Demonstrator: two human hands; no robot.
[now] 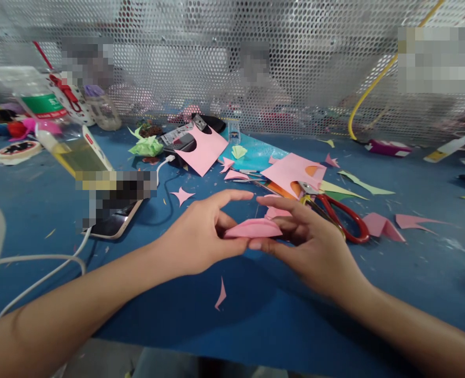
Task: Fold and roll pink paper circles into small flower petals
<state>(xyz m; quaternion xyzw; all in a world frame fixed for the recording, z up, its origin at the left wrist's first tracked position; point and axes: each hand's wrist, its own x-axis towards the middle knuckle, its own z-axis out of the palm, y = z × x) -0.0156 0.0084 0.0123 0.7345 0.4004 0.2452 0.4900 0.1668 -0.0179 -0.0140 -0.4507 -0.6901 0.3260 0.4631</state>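
Between my hands is a pink paper piece [254, 229], folded into a half-round with its straight edge toward me. My left hand [201, 231] pinches its left end, thumb along the lower edge. On the other end my right hand [311, 231] grips it, with the thumb tip below and fingers behind. Both index fingers are stretched out above the paper, their tips close together. Just beyond my right hand lie red-handled scissors [345, 218], partly hidden by that hand. A thin pink scrap [221, 294] lies on the table in front of me.
Cut pink sheets [203, 149] and pink offcuts [384, 226] are scattered over the blue table [256, 325]. A phone [118, 210] with a white cable [47, 281] is at left, near a bottle [39, 100]. A perforated metal screen [295, 68] closes the back.
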